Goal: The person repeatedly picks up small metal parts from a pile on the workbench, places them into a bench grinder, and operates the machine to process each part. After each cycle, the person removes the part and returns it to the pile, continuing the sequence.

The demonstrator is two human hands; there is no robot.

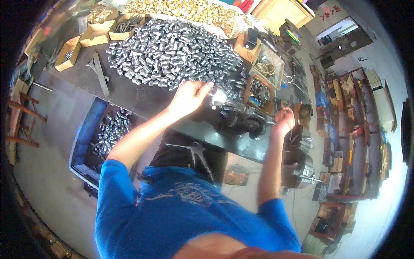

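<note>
A small bench machine (235, 108) with a bright metal head (219, 96) at its left end sits at the front of the dark worktable. My left hand (189, 98) is beside that head, thumb and fingers pressed together at its edge; whatever they pinch is too small to make out. At the machine's right end my right hand (284, 122) is closed in a fist by a short bar, and its fingers hide what they grip. Behind my left hand lies a large heap of shiny metal hex fittings (166, 52).
A blue crate (82, 134) of similar fittings stands low at left. A wrench (92, 65) and a flat bar (101, 75) lie left of the heap. Brass-coloured parts (185, 12) fill the back, cardboard boxes (95, 33) the back left. Shelves (351, 134) stand right.
</note>
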